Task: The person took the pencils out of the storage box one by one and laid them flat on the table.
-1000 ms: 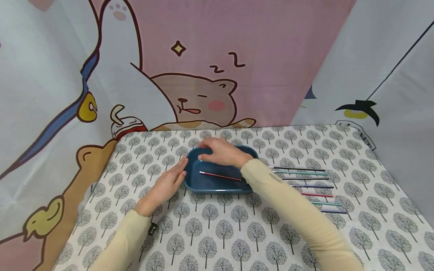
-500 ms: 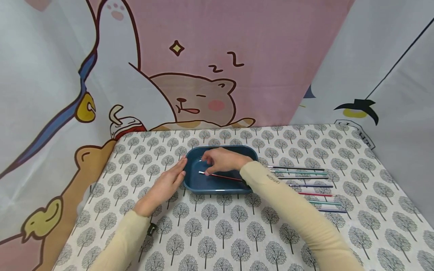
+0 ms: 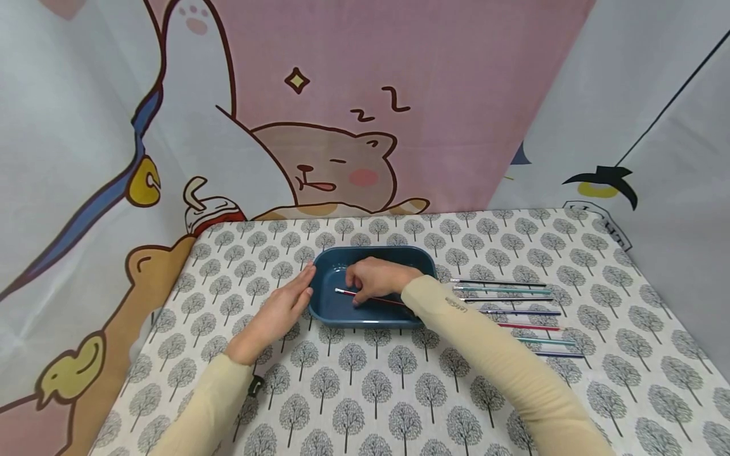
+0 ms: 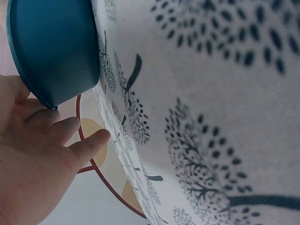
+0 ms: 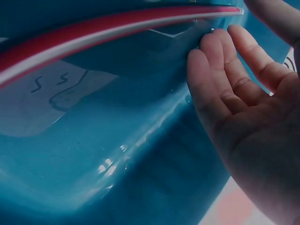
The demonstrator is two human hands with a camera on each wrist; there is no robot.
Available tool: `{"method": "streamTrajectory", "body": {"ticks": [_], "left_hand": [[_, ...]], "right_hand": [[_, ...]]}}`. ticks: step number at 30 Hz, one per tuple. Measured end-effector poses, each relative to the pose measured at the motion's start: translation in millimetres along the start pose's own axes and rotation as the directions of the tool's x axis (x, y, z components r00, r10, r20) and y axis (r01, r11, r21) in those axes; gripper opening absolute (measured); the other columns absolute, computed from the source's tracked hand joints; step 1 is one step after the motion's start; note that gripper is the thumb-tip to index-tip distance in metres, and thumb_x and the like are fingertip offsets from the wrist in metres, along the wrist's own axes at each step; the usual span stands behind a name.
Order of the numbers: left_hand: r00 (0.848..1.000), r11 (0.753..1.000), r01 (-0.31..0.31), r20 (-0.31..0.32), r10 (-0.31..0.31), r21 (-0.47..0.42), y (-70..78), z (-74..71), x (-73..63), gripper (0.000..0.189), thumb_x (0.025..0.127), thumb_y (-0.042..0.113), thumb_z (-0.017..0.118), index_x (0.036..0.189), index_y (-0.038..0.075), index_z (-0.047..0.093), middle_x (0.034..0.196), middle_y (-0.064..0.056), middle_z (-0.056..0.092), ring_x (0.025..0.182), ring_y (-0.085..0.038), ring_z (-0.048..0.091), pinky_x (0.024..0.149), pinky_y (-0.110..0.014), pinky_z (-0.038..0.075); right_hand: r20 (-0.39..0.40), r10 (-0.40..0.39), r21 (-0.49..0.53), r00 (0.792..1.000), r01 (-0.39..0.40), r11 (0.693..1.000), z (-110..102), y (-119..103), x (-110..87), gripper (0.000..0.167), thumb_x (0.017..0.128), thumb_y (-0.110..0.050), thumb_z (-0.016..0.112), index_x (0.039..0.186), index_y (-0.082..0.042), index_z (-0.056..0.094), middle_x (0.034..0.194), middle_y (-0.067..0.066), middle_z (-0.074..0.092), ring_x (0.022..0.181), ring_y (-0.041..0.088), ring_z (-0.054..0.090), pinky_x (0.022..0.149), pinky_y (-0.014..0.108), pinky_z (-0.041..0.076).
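Note:
A dark blue rectangular tray (image 3: 365, 324) stands on the table, and a red-and-white striped pencil (image 5: 117, 24) lies across it, its pale end to the left in the head view. My left hand (image 3: 282, 310) rests against the tray's left rim with fingers fairly straight; the left wrist view shows the fingertips right at the rim. My right hand (image 3: 381, 277) is down inside the tray over the pencil. In the right wrist view its thumb and fingers stand apart on either side of the pencil's end, not closed on it. The sleeve hides the pencil's other end.
Several pencils, among them a black pencil (image 3: 513, 284), a red pencil (image 3: 538, 327) and a dark blue pencil (image 3: 561, 355), lie in a row right of the tray, partly behind the right sleeve (image 3: 490, 354). A tree-patterned cloth (image 3: 376, 405) covers the table; a cartoon curtain (image 3: 445, 126) hangs behind.
My right hand has come down from the tray's far side toward the pencil, then slid slightly right along it. The left hand stays at the tray's rim.

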State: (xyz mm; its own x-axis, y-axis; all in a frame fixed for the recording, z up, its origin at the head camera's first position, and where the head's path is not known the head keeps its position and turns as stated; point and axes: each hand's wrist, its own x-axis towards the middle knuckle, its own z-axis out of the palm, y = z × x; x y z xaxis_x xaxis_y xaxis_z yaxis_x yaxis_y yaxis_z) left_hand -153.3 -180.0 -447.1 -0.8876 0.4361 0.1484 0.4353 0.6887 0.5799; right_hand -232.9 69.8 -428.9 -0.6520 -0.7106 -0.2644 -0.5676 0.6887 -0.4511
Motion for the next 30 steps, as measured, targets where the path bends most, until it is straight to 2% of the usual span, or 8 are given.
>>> {"method": "streamTrajectory", "body": {"ticks": [13,23,30], "left_hand": [[1.000,1.000,0.024,0.006,-0.024,-0.008,0.3,0.5,0.3,0.052,0.111,0.014,0.049,0.158,-0.002,0.035,0.167,-0.013,0.026,0.151,-0.036,0.032,0.121,-0.055,0.030],[1.000,1.000,0.021,0.004,-0.021,-0.010,0.2,0.2,0.8,0.052,0.111,0.015,0.049,0.158,-0.001,0.036,0.167,-0.014,0.028,0.151,-0.036,0.033,0.121,-0.054,0.031],[1.000,1.000,0.017,-0.006,-0.017,-0.011,0.2,0.0,0.5,0.052,0.110,0.015,0.050,0.157,-0.002,0.036,0.166,-0.015,0.028,0.150,-0.039,0.034,0.121,-0.056,0.031]], "right_hand": [[0.006,-0.017,-0.040,1.000,0.017,0.999,0,1,-0.7,0.023,0.085,-0.020,0.088,0.099,-0.013,0.072,0.086,-0.003,0.063,0.079,0.011,0.056,0.076,0.027,0.051],[-0.006,-0.026,0.050,1.000,0.027,0.998,2,8,0.0,0.016,0.085,-0.013,0.086,0.094,-0.013,0.073,0.081,-0.006,0.066,0.074,0.008,0.059,0.070,0.024,0.051],[-0.014,0.001,0.097,1.000,0.000,0.995,2,11,0.9,0.010,0.089,-0.011,0.083,0.092,-0.016,0.075,0.081,-0.008,0.068,0.073,0.009,0.060,0.068,0.024,0.051]]}}
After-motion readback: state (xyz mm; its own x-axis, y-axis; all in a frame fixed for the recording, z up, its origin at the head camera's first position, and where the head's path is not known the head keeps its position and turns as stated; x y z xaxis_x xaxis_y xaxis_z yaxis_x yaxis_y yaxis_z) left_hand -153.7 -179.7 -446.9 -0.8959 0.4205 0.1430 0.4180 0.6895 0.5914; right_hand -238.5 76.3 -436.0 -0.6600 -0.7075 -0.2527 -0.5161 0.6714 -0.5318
